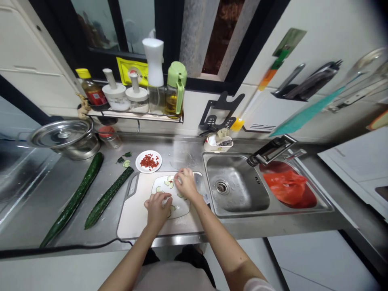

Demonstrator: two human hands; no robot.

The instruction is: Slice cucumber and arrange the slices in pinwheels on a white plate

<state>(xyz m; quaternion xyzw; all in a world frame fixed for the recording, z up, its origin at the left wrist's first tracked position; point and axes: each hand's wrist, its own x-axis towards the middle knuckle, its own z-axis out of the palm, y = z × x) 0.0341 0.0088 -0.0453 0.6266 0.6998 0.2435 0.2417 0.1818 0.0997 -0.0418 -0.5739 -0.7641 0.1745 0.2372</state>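
A white plate (182, 209) lies on a pale cutting board (129, 220). Thin cucumber slices (168, 181) are set out on it like petals, with a bit of red among those at the far side. Over the plate's near left part is my left hand (158, 207), its fingers curled in towards the thumb. My right hand (185, 184) hovers at the plate's far right, thumb and fingertips drawn together above the slices. Whatever lies between either hand's fingertips is too small to make out. Just beyond the board, a small white dish (138, 165) carries chopped red pieces (149, 161).
Left of the board lie a cut cucumber (109, 198), a longer whole cucumber (72, 202) and cucumber scraps (126, 163). A lidded steel pot (79, 147) stands behind them. On the right is a sink (239, 190), with a red plastic bag (286, 186) in its side basin.
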